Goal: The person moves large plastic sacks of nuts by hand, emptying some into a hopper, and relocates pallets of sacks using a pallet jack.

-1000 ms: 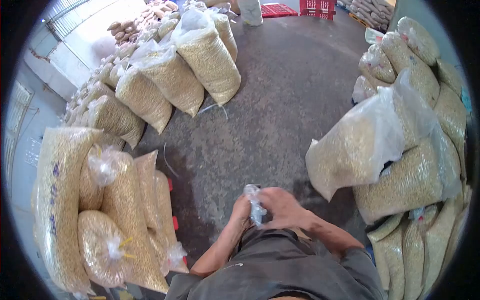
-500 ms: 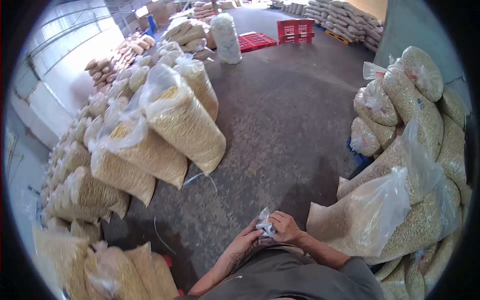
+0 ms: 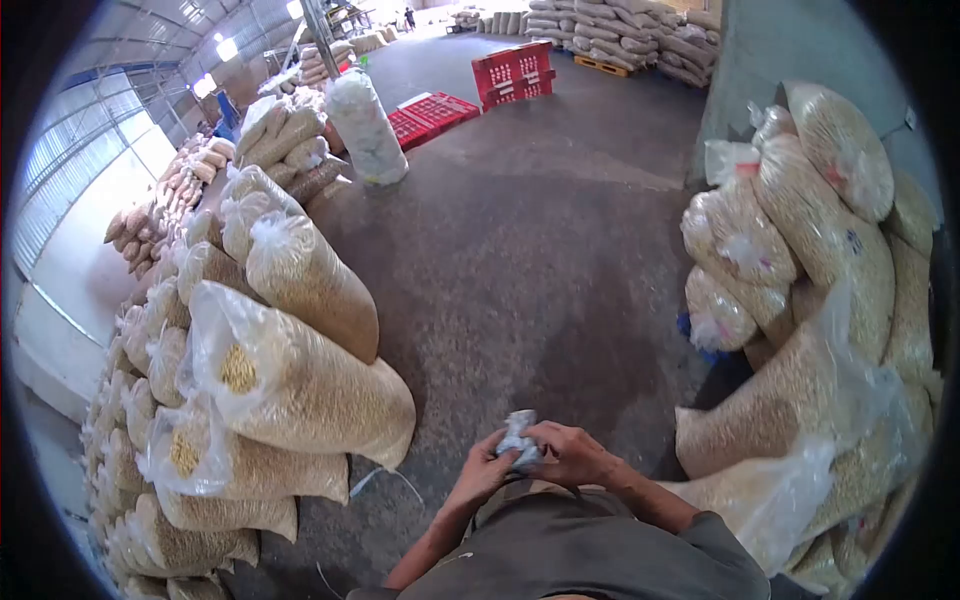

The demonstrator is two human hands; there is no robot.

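Observation:
In front of my waist, both hands are closed around a small crumpled bundle of whitish, shiny material (image 3: 517, 436) that looks like plastic. My left hand (image 3: 484, 470) grips its left and lower side. My right hand (image 3: 572, 455) pinches it from the right, fingers bent over it. The top of the bundle sticks up between them, while its lower part is hidden by the fingers. To the left stand clear plastic sacks of pale yellow grains or pieces, a large open-topped sack (image 3: 310, 375) nearest, beside another open sack (image 3: 240, 455).
Filled clear sacks (image 3: 830, 220) are piled at the right, with a slack-topped sack (image 3: 760, 495) near my right arm. Ahead are red plastic pallets (image 3: 513, 76), a tall white bag (image 3: 365, 130) and stacked sacks (image 3: 620, 35). A thin strip (image 3: 400, 480) lies on the dark floor.
The view has shifted, bringing the left sacks lower and the red pallets leftward in the picture. Both hands still hold the crumpled bundle, their fingers slightly rearranged around it.

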